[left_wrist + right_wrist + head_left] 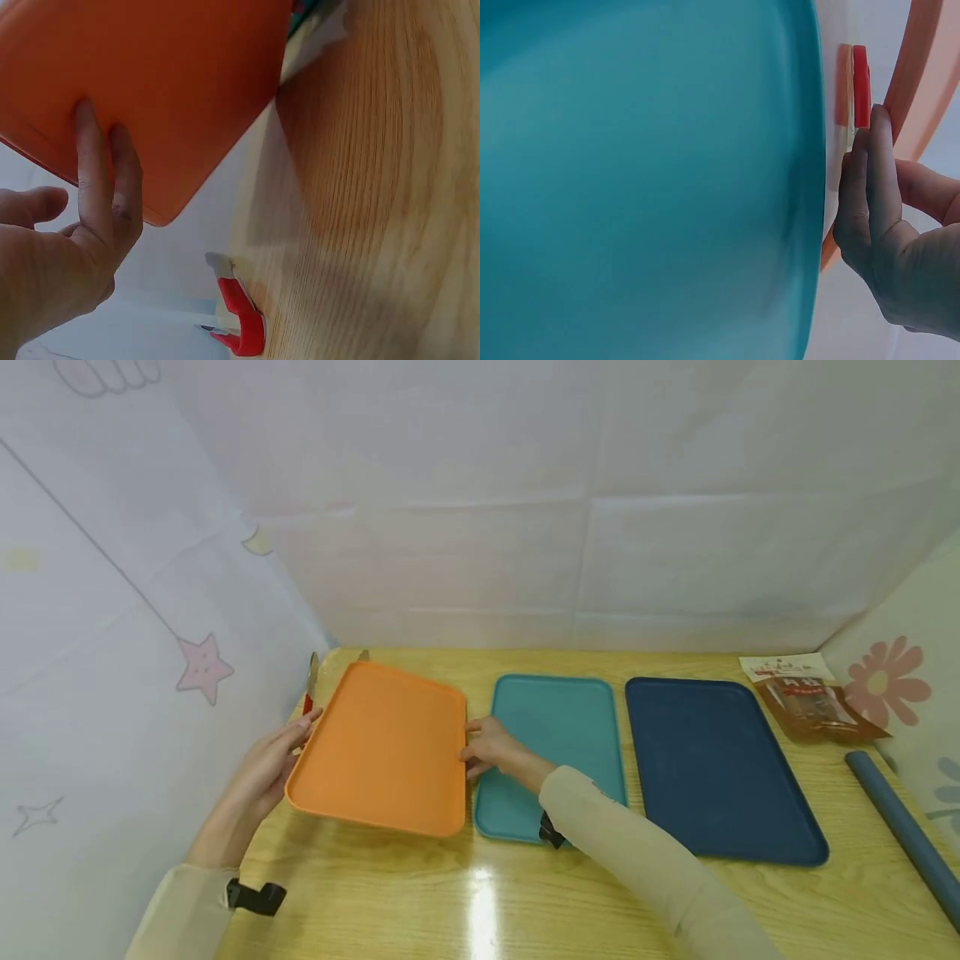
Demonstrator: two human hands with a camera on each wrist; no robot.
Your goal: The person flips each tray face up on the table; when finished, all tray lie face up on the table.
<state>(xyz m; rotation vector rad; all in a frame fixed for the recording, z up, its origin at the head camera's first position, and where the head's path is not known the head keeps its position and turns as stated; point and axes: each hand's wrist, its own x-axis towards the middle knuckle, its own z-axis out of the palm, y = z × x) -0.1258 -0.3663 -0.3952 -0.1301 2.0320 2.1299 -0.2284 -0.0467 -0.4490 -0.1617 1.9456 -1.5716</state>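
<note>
An orange tray [382, 752] is lifted and tilted above the left side of the wooden table. Straight fingers of my left hand [258, 772] support its underside, and the thumb stands apart from the rim in the left wrist view. At the opposite edge, my right hand [495, 750] pinches the rim, thumb on one side and fingers on the other. That hand is over the left edge of a teal tray [551, 714]. Behind the left hand lies a red-handled tool [244, 315], partly hidden; its kind is unclear.
A navy tray [720, 768] lies right of the teal one. Farther right are a brown-and-white food packet [813, 697] and a grey-blue rod [903, 827]. Printed cloth walls [480, 527] border the table's back and sides.
</note>
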